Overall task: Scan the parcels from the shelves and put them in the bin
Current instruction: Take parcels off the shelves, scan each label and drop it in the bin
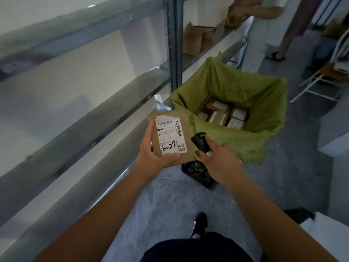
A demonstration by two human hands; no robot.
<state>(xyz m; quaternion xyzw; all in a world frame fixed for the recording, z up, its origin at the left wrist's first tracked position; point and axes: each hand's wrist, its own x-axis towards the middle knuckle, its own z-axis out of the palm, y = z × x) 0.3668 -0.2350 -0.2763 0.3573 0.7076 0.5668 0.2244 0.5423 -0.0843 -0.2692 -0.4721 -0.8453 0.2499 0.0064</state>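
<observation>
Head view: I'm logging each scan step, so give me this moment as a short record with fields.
left hand: left hand grips the brown parcel, label up
label: white, barcodes, handwritten 100291
right hand: right hand holds the black scanner beside the parcel
bin: green-lined bin ahead, several parcels inside
shelves: metal shelves on the left
step: parcel not yet in the bin
</observation>
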